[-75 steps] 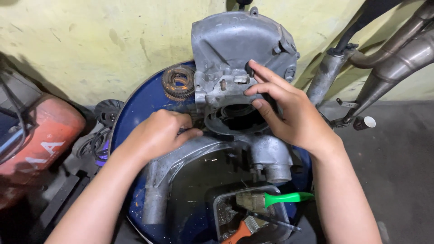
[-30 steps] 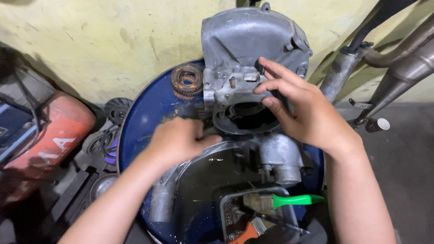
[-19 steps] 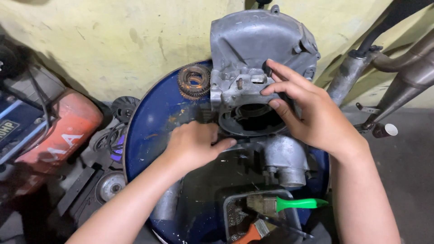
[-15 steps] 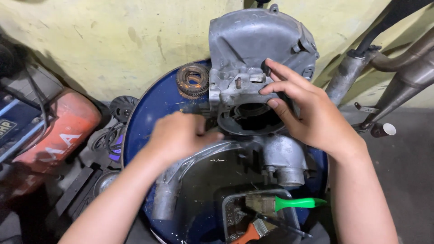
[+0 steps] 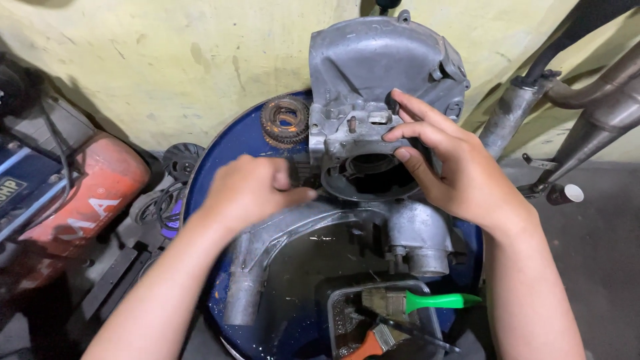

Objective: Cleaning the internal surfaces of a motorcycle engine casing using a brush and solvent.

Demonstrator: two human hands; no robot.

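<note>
A grey metal engine casing (image 5: 373,73) stands on top of a blue drum (image 5: 227,143) against a yellow wall. My right hand (image 5: 453,167) rests on the casing's right side, fingers spread over its upper edge beside a round opening (image 5: 370,173). My left hand (image 5: 250,190) is curled at the casing's lower left edge, fingers closed on a small part I cannot make out. A second grey casing half (image 5: 300,230) lies flat in front.
A rusty gear (image 5: 285,120) sits on the drum's far left. A small tray (image 5: 347,317) holds a green-handled brush (image 5: 433,301) and an orange-handled one (image 5: 367,343). Exhaust pipes (image 5: 593,93) lean at the right. A red machine (image 5: 80,193) stands at the left.
My left hand has shifted slightly back and forth at the casing's lower left edge. My right hand has stayed on the casing.
</note>
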